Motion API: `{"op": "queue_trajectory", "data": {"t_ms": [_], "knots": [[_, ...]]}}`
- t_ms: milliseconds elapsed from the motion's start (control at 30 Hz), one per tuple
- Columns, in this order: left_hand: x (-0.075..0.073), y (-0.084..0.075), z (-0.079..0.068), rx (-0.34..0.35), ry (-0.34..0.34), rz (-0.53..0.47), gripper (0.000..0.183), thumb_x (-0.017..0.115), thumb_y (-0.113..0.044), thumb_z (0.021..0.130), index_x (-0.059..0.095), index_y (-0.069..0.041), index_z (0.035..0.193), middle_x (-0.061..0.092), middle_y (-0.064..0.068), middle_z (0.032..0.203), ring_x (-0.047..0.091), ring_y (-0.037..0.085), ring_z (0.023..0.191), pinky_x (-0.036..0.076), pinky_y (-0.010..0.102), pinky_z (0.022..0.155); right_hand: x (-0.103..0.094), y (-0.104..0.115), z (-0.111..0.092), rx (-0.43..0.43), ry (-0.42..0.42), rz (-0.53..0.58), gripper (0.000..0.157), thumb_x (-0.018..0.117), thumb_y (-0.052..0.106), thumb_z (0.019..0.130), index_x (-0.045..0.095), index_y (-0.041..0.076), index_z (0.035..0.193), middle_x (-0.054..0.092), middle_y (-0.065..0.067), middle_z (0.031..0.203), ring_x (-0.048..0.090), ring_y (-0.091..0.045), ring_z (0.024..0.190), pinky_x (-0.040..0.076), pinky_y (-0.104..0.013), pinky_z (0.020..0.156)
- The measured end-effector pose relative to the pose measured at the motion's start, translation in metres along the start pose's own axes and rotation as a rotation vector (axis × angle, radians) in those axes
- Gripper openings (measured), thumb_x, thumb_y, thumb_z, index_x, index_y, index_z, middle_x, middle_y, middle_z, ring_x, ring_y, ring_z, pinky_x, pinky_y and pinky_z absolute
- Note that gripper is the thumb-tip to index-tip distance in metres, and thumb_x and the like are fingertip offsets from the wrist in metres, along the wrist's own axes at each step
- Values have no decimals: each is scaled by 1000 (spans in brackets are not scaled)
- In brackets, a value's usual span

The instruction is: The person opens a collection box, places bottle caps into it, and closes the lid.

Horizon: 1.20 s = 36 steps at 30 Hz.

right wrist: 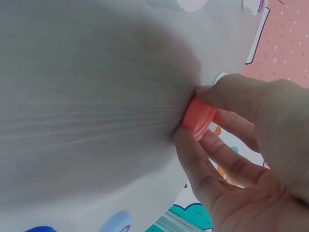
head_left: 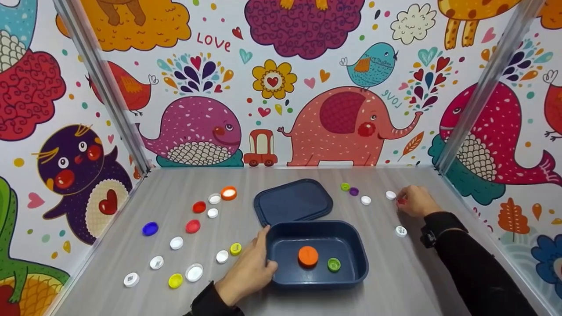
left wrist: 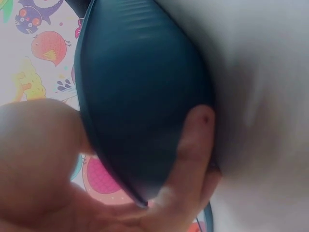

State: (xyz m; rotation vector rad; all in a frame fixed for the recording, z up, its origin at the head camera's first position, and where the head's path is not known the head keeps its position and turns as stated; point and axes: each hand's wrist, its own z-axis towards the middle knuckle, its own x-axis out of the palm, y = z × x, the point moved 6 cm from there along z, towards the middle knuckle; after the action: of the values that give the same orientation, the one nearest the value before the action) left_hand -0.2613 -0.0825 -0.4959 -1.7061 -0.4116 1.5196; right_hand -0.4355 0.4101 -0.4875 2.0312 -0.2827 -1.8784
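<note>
At the far right of the table, my right hand (head_left: pixel 417 201) pinches a red bottle cap (right wrist: pixel 198 116) between thumb and fingertips, close to the tabletop. A white cap (head_left: pixel 390 195) lies just left of those fingers, and another white cap (head_left: pixel 400 231) sits nearer me. My left hand (head_left: pixel 251 262) grips the left side of a dark blue plastic box (head_left: pixel 361 245). Its thumb is at the rim, while its fingers (left wrist: pixel 193 145) lie along the outer wall. Inside the box are an orange cap (head_left: pixel 308 256) and a small green cap (head_left: pixel 334 264).
The dark blue lid (head_left: pixel 294 199) lies behind the box. Several loose caps are scattered on the left, among them a blue cap (head_left: pixel 150 228) and a yellow cap (head_left: pixel 175 281). A purple cap (head_left: pixel 354 191) lies right of the lid. Patterned panels (head_left: pixel 333 127) enclose the table.
</note>
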Motion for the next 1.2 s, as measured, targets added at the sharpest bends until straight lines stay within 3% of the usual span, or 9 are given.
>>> {"op": "queue_trajectory", "data": {"t_ms": [300,533,767,1033,1200], "knots": [[1,1,2,-38,14,-25,99,75,-6,99,22,2,183,39,41,181,45,56,168,39,73,135,-1,16,-2,10,-17,62,39,86,14,102,79,-14,129,81,-34,123,74,-36,98,70,-45,89],[-1,-1,2,-26,28,-10,97,73,-7,100,24,-1,183,41,39,180,46,53,167,41,71,135,-6,56,-10,-36,-73,78,40,86,13,102,79,-12,132,81,-35,126,78,-46,111,69,-61,103],[-1,-4,4,-19,9,-19,92,71,-5,99,27,3,180,46,42,176,49,54,165,43,70,133,-13,104,-18,-162,-144,43,34,89,9,95,83,-9,124,84,-25,110,76,-36,98,70,-56,94],[-2,-6,8,17,-35,-11,87,70,0,96,33,4,174,53,42,170,57,53,158,48,69,129,-12,159,-35,-275,-161,39,35,90,7,96,84,-7,127,86,-21,111,78,-32,98,73,-53,91],[-2,-4,8,-9,-25,-26,87,70,0,98,32,2,176,51,42,172,56,54,160,46,70,131,-7,195,-47,-386,-183,14,29,91,3,93,85,-4,120,85,-16,104,75,-25,87,73,-44,82]]}}
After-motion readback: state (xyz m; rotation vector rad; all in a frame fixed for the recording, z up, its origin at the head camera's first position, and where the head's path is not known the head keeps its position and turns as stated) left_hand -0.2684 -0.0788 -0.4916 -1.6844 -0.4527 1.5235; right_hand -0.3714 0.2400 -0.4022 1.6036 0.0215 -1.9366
